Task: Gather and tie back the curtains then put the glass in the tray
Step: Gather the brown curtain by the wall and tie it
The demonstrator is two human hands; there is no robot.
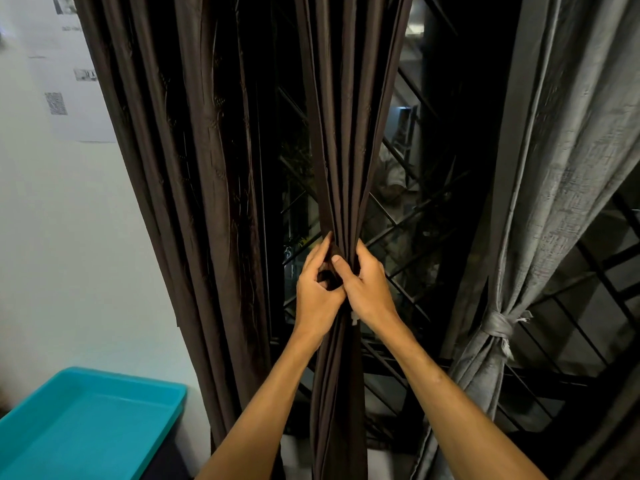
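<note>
Fingers [320,251] of left hand [318,292] and right hand [370,289] grip the bunched dark-brown curtain [346,133].

Both arms were stretched forward, left hand [317,292] and right hand [369,289] touching side by side, fingers curled round the bunched brown curtain [341,168].

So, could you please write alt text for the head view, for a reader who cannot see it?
The left hand and right hand grip a gathered dark brown curtain before a barred window. At right a grey curtain is tied back; at left a second brown curtain hangs loose beside a turquoise tray.
</note>
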